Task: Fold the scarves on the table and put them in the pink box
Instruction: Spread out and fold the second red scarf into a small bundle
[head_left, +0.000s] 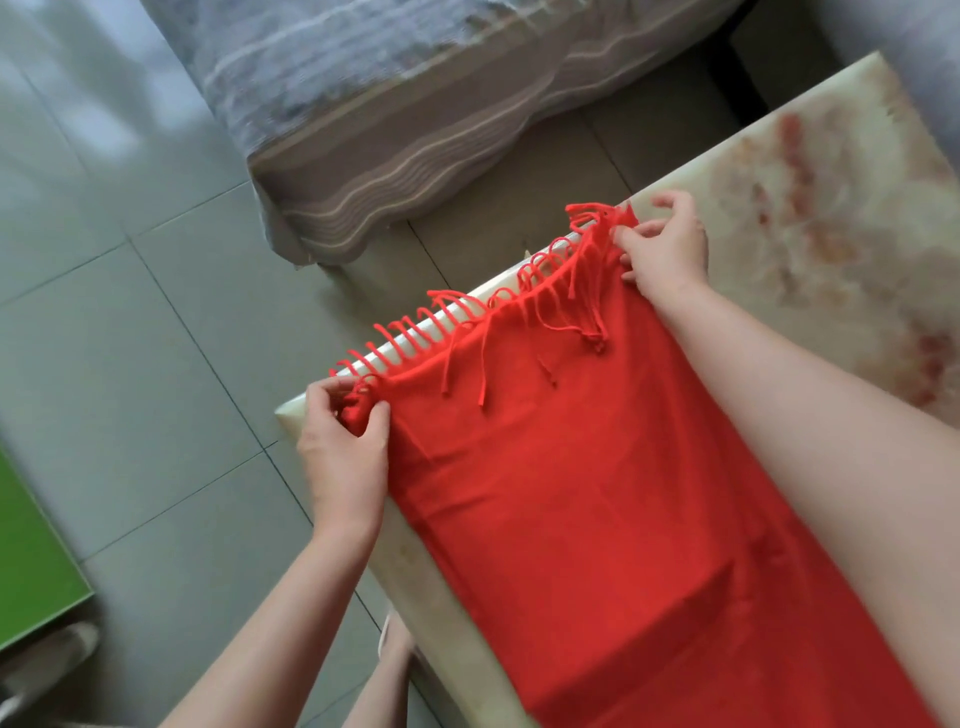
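A red scarf (597, 493) with a tasselled end lies along the pale marble table (841, 218), its fringe reaching the table's far edge. My left hand (343, 457) pinches the scarf's near-left corner at the table's corner. My right hand (670, 249) pinches the other fringed corner further along the edge. The fringed end is stretched between the two hands, and some tassels are flipped back onto the cloth. The pink box is not in view.
A bed (395, 104) with grey and striped covers stands beyond the table, across a narrow strip of tiled floor (130, 338). A green surface (31, 561) sits at the lower left. A slippered foot (389, 639) shows beside the table.
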